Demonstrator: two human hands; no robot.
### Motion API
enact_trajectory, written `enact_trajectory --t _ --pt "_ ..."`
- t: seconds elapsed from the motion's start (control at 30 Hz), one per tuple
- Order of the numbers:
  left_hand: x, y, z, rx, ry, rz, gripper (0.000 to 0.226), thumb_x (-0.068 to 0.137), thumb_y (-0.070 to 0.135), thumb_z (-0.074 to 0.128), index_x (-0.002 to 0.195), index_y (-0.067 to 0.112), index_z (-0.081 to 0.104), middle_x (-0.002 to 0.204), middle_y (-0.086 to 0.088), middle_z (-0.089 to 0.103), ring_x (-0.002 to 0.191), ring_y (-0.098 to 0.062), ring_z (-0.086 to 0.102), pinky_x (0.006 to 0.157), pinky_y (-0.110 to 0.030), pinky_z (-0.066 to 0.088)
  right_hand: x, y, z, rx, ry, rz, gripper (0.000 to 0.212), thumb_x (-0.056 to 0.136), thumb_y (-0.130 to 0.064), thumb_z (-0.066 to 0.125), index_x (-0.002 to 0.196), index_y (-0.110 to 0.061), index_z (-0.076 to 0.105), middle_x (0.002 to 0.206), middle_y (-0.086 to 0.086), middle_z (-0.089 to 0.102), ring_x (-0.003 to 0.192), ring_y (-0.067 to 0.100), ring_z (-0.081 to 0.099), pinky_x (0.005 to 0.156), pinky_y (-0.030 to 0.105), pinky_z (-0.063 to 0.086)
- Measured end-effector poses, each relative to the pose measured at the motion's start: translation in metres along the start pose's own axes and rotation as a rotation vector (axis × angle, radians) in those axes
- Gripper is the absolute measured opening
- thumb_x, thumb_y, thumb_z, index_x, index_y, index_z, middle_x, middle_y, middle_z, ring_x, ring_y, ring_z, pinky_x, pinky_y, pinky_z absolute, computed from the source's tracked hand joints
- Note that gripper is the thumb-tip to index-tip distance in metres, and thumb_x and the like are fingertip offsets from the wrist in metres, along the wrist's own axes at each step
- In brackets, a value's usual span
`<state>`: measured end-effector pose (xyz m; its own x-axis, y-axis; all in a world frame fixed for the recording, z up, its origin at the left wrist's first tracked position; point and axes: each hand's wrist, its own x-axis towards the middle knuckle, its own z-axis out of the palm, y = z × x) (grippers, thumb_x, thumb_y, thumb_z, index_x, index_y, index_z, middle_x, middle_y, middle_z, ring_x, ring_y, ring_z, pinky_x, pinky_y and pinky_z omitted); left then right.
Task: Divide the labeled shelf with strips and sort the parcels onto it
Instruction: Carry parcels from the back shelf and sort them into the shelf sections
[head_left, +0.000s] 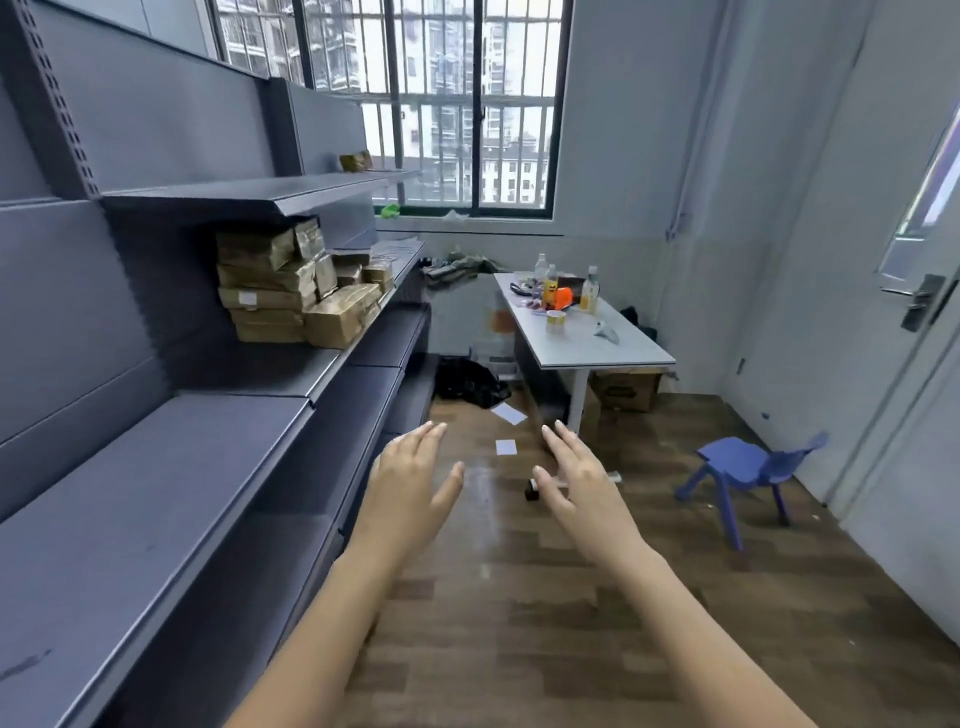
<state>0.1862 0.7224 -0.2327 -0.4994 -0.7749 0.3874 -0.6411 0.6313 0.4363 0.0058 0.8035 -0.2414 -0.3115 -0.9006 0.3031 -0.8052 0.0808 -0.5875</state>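
parcels (291, 291) stacked on the middle tier of the grey shelf unit (156, 467), toward its far end, brown and tape-wrapped, piled several high against the back panel; a few smaller ones just beyond, nearer the shelf's front edge. one more parcel (356, 161) alone on the top tier, far end by the window (431, 104). near stretch of the shelf tiers bare grey metal. strips not identifiable anywhere.

left hand (410, 483) and right hand (576, 478) both raised in mid-air over the wooden floor (519, 623), apart from each other, palms turned inward, fingers straight and loosely spread, gripping nothing, touching nothing.

on the floor beyond the hands: two white paper slips (506, 447), a small black object (532, 491) partly hidden behind the right hand. blue plastic chair (748, 467) to the right, near the door (914, 312). white table (582, 332) under the window, bottles (550, 286) and a cup (555, 321) clustered at its far end. cardboard box (623, 389) on the floor under the table's near edge; dark bag (467, 382) on the floor beside the shelf's foot.
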Motion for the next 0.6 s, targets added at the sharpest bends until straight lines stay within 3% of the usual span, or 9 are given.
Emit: enact_trajectory --t 0.1,0.23,0.37,0.5,0.6 --pt "0.091 -0.034 0.021 -0.009 0.004 0.033 0.055 0.097 0.036 0.043 0.145 0.015 0.029 0.152 -0.001 0.029 0.141 -0.014 0.021 0.114 -0.025 0.014 0.093 0.016 0.018 0.006 0.029 -0.005 0.053 0.098 -0.026 0.045 0.147 -0.016 0.027 0.156 0.000 0.018 0.144 0.012 0.014 0.114 0.022 0.013" --pt "0.212 -0.069 0.038 0.005 0.041 0.063 0.054 0.097 0.035 0.043 0.146 0.015 0.028 0.152 -0.002 0.029 0.141 -0.015 0.022 0.114 -0.025 0.014 0.211 0.030 0.030 0.016 0.038 -0.022 0.054 0.099 -0.028 0.044 0.148 -0.020 0.024 0.157 -0.005 0.016 0.144 0.009 0.011 0.115 0.022 0.012" --pt "0.304 -0.093 0.064 -0.003 0.004 0.072 0.054 0.097 0.035 0.042 0.146 0.015 0.029 0.152 -0.002 0.029 0.141 -0.015 0.021 0.114 -0.026 0.014 0.305 0.054 0.046 0.024 0.027 -0.019 0.054 0.099 -0.028 0.043 0.148 -0.021 0.023 0.156 -0.006 0.017 0.144 0.009 0.011 0.104 0.007 0.010" --pt "0.378 -0.125 0.094 0.008 -0.023 0.060 0.054 0.097 0.035 0.043 0.145 0.015 0.029 0.152 -0.002 0.028 0.141 -0.015 0.021 0.113 -0.025 0.014 0.390 0.083 0.074 0.058 0.004 -0.013 0.055 0.099 -0.029 0.043 0.149 -0.020 0.022 0.157 -0.004 0.017 0.144 0.010 0.012 0.116 0.025 0.015" --pt "0.454 -0.157 0.124 0.010 -0.010 0.010 0.054 0.097 0.034 0.044 0.145 0.014 0.031 0.152 -0.002 0.029 0.141 -0.014 0.021 0.113 -0.025 0.015 0.475 0.113 0.101 0.072 -0.024 -0.051 0.055 0.099 -0.029 0.044 0.149 -0.020 0.022 0.157 -0.004 0.017 0.144 0.010 0.013 0.117 0.026 0.015"
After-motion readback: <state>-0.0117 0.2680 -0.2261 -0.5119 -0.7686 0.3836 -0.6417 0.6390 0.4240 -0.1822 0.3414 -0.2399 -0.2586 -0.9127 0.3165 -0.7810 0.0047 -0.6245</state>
